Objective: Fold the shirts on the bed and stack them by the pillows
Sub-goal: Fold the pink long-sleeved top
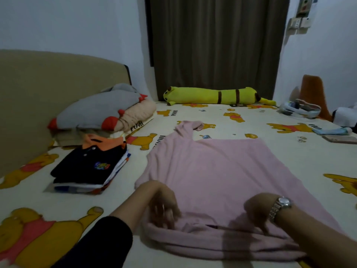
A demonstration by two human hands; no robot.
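Done: a stack of folded shirts [90,167], black one on top, lies just beside the pillows [100,111].
In hand: the pink shirt [212,171] lies spread flat mid-bed, its near edge bunched under my hands.
My left hand [164,207]: fingers curled down onto the bunched edge; blurred, so I cannot tell if they pinch it.
My right hand [257,211]: likewise down on the fabric, grasp unclear.
Left to do: I judge this shirt needs its folds, then stacking.
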